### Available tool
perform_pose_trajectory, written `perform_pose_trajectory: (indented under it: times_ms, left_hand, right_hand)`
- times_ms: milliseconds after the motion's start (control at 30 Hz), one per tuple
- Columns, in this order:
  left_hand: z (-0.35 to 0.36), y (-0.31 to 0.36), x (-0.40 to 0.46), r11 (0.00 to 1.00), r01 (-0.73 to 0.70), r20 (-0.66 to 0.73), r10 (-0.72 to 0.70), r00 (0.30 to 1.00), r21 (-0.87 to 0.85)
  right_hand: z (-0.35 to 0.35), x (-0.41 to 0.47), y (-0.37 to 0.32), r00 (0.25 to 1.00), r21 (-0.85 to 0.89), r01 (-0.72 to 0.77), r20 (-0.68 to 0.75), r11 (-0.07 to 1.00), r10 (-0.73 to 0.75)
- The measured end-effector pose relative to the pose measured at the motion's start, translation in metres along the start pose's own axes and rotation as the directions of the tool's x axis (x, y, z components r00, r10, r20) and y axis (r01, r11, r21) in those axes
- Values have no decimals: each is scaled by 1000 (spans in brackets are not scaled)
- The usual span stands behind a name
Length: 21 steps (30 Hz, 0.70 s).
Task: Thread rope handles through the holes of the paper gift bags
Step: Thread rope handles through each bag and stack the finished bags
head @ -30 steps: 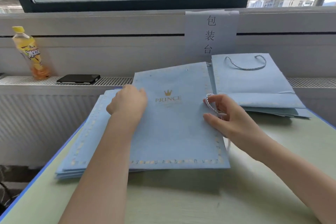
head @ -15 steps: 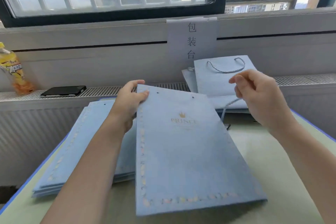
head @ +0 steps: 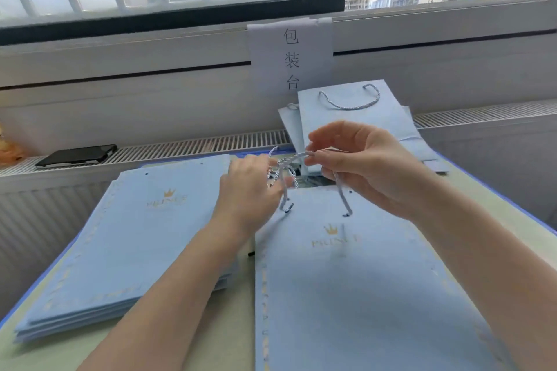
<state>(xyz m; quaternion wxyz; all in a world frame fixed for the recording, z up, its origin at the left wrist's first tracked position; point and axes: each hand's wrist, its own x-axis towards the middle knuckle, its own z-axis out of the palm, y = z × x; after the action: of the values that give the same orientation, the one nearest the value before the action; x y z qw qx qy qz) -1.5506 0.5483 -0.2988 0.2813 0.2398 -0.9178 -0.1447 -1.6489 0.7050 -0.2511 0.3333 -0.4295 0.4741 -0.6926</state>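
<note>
Both hands have left the flat pale-blue paper gift bag lying on the tabletop: right hand pinches the twisted blue-white rope handle, left hand curls around its tangle, so threading starts.

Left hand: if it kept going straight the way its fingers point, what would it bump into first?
Probably the rope bunched right at the left hand's fingertips; it already touches or holds some. Past that come the right hand and the finished bags. Depth is hard to judge here.
</note>
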Motion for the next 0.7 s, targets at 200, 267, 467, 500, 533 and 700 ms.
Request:
perform_pose_trajectory:
  times_ms: [200, 267, 467, 500, 533, 700]
  left_hand:
    - [-17, 31, -13, 497, 225, 289, 56, 956, -838]
    - [-17, 30, -14, 542, 222, 307, 71, 949, -811]
    - [-11, 21, -9, 688, 126, 204, 32, 979, -714]
    - [-10, 20, -8, 722, 94, 180, 43, 983, -686]
    - [-8, 19, -9, 748, 69, 161, 51, 986, -660]
    - [9, 15, -12, 909, -270, -65, 263, 963, -319]
  right_hand:
    - [-6, 7, 13, 973, -196, 53, -210, 979, -95]
    - [-18, 10, 9, 929, -175, 77, -344, 982, -134]
    - [-46, 9, 0, 790, -544, -42, -531, 838, -305]
    - [-45, 9, 0, 801, -642, -42, -479, 766, -359]
    - [-43, 8, 1, 823, -727, -31, -407, 686, -396]
    - [-17, 9, 22, 999, -723, 12, -19, 691, -37]
